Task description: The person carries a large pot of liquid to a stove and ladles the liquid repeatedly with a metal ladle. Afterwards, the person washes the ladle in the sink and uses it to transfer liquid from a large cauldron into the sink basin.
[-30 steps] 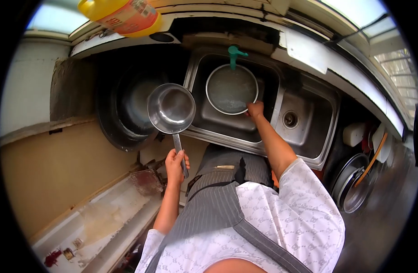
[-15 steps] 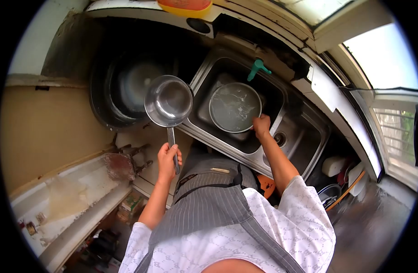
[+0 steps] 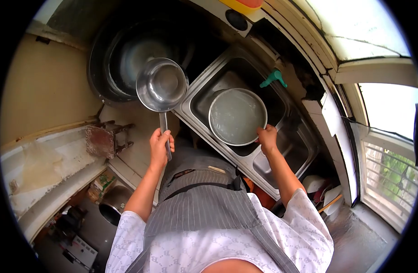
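Note:
My left hand (image 3: 161, 144) is closed around the long flat handle of a shiny metal saucepan (image 3: 161, 85). The saucepan is held up to the left of the sink, its inside facing me, with nothing visible in it. At the rim of a round metal pan (image 3: 237, 117), my right hand (image 3: 267, 138) is closed in a grip. Cloudy greyish liquid covers the inside of this pan. It is over the larger basin of the steel double sink (image 3: 204, 97); whether it touches the bottom cannot be made out.
A large dark round tub (image 3: 99, 68) stands left of the sink. Behind the basin is a green tap handle (image 3: 273, 78). A small worn stool (image 3: 101, 141) is at the left. Dishes (image 3: 314, 183) lie beyond the sink's right end, below the window (image 3: 391, 109).
My view has turned. The round pan has come closer to the sink's front edge, and its white surface streaks have faded. Both hands keep their grips.

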Demonstrator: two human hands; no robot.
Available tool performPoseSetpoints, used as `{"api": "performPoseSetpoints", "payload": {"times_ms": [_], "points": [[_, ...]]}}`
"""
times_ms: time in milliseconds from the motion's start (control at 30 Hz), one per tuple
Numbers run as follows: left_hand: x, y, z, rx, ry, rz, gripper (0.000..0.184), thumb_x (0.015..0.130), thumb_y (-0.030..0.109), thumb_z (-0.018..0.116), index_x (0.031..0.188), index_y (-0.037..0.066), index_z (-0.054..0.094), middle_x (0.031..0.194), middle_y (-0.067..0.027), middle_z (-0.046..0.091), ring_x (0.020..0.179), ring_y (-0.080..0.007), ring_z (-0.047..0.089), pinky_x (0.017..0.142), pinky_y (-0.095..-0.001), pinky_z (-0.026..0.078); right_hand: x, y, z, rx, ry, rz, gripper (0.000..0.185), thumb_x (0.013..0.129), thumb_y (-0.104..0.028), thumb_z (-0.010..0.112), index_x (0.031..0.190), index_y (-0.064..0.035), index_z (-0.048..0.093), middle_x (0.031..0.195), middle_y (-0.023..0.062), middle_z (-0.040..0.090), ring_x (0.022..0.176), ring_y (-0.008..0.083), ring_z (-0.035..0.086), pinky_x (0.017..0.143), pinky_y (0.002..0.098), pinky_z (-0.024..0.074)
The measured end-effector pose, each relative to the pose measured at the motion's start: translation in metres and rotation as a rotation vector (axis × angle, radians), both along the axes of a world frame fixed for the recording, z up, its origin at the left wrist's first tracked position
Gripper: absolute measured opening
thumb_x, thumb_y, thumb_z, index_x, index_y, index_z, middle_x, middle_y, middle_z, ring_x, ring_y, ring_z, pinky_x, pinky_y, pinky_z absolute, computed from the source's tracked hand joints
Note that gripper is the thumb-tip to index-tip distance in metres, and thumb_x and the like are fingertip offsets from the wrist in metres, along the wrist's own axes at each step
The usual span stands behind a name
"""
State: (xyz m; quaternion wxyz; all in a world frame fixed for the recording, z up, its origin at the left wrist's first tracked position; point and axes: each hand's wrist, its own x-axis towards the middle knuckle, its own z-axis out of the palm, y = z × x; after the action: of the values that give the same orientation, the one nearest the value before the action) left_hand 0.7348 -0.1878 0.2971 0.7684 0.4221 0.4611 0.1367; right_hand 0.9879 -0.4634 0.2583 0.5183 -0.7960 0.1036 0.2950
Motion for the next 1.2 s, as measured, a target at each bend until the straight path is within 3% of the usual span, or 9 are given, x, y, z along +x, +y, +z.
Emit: {"api": "performPoseSetpoints", "payload": {"times_ms": [200,533,667,833,1200], "points": [[-0.001,0.008,0.005,-0.012,-0.037,0.043,0.016,0.091,0.02,0.056,0.088,0.005,0.049,0.066,-0.0036,0.054,0.048,-0.0087,0.051,0.042,-0.0218,0.043,0.001,0.013,0.048,-0.016,0.009,0.068,0.011,0.076,0.002,0.052,0.079,0.008,0.061,0.066,0.0108,0.062,0.047,0.0169,0.056,0.039,0.0261,0.045],[-0.007,0.066,-0.005,-0.019,-0.1,0.04,0.017,0.091,0.02,0.056,0.085,0.006,0.048,0.066,-0.0031,0.054,0.05,-0.0082,0.051,0.042,-0.0218,0.044,-0.031,0.07,0.127,0.117,0.025,-0.045,0.01,0.074,0.004,0.053,0.08,0.0051,0.061,0.065,0.0092,0.061,0.044,0.0141,0.053,0.038,0.0242,0.0415],[-0.018,0.11,-0.004,-0.027,-0.137,0.089,0.016,0.091,0.019,0.056,0.085,0.006,0.049,0.066,-0.003,0.054,0.049,-0.0082,0.051,0.042,-0.0217,0.043,-0.035,0.112,0.155,0.02,0.026,-0.014,0.007,0.074,0.004,0.054,0.078,0.0039,0.059,0.062,0.0072,0.058,0.043,0.0122,0.05,0.038,0.0233,0.0407],[-0.041,0.17,0.0,0.062,-0.131,0.174,0.015,0.09,0.018,0.056,0.084,0.006,0.049,0.066,-0.0023,0.054,0.048,-0.0068,0.05,0.041,-0.0208,0.043,-0.038,0.174,0.172,0.04,0.075,0.027,0.004,0.074,0.004,0.055,0.077,0.0027,0.058,0.061,0.0073,0.056,0.041,0.0125,0.048,0.035,0.0229,0.032],[-0.101,0.242,-0.009,0.12,-0.049,0.281,0.017,0.09,0.02,0.056,0.082,0.006,0.049,0.066,-0.0013,0.053,0.049,-0.0054,0.049,0.04,-0.0204,0.041,-0.027,0.28,0.203,-0.208,0.01,0.284,0.004,0.074,0.002,0.057,0.077,0.0028,0.059,0.061,0.008,0.058,0.039,0.0138,0.05,0.034,0.0235,0.032]]}}
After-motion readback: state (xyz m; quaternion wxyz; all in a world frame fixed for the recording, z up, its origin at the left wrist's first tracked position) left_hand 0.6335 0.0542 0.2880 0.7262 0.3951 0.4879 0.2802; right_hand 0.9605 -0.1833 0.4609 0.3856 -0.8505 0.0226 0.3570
